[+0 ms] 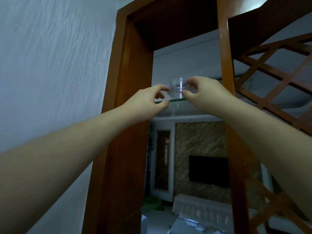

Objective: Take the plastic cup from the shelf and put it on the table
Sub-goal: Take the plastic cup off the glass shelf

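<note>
A clear plastic cup (177,87) stands upright on a glass shelf (177,100) set high inside a wooden frame. My right hand (205,94) is raised at the cup's right side, thumb and fingers curled around its rim and wall and touching it. My left hand (149,100) is raised at the cup's left side, its fingertips close to the cup's left edge with fingers apart; whether they touch it I cannot tell. The cup's base rests on the glass.
Wooden frame posts (128,98) stand on both sides of the shelf opening. A wooden lattice (273,78) fills the right. A white wall (50,65) is on the left. Beyond the opening are a dark television (208,171) and a low cabinet (199,210).
</note>
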A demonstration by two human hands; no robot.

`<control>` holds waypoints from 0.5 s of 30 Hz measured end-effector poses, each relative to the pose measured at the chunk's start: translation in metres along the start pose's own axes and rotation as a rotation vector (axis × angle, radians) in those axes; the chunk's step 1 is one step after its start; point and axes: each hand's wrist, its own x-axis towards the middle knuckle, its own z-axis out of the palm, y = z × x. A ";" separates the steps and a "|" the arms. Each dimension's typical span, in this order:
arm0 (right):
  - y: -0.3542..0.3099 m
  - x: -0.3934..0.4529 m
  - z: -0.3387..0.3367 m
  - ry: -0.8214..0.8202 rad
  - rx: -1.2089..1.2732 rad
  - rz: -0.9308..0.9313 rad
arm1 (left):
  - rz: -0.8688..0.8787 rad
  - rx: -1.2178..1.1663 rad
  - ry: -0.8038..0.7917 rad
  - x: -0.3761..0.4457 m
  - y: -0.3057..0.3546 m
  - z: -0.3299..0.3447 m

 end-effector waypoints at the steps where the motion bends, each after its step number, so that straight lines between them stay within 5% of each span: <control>1: 0.000 0.004 0.002 0.035 -0.008 0.005 | 0.003 -0.002 0.021 0.004 -0.006 0.000; 15: -0.025 0.082 0.035 -0.149 -0.037 0.456 | -0.006 -0.195 -0.100 0.037 -0.048 0.006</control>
